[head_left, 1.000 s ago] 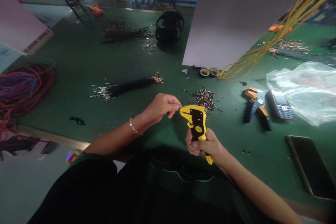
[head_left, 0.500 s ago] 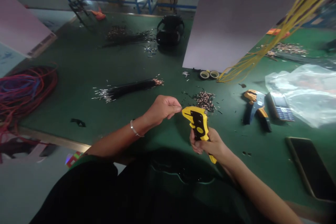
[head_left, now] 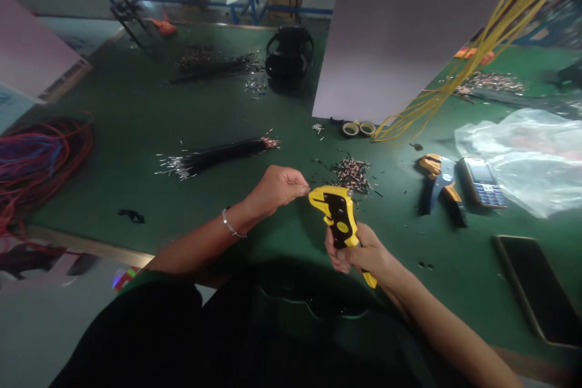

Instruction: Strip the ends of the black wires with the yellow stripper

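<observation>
My right hand [head_left: 345, 251] is wrapped round the handles of a yellow and black wire stripper [head_left: 340, 213], whose head points up and to the left. At the mouth of that tool, my left hand [head_left: 282, 188] is closed in a pinch with its fingertips at the jaws; whatever lies between them is too small to make out. Just behind the tool's head is a pile of short black offcuts with copper ends [head_left: 352, 174]. A bundle of black wires [head_left: 222, 156] rests beyond my left hand, silvery tips at one end and bare copper at the other.
To the right lie a second wire stripper [head_left: 439, 185], a keypad phone [head_left: 482, 183], a smartphone [head_left: 536, 288] and clear plastic [head_left: 513, 151]. Tape rolls [head_left: 358, 129] sit by a hanging white panel [head_left: 391, 42] and yellow wires [head_left: 436, 94]. Red wire coils [head_left: 40, 163] are at left.
Both hands and the stripper shift slightly left in view, along with the whole scene. My left fingertips are still at the stripper's jaws.
</observation>
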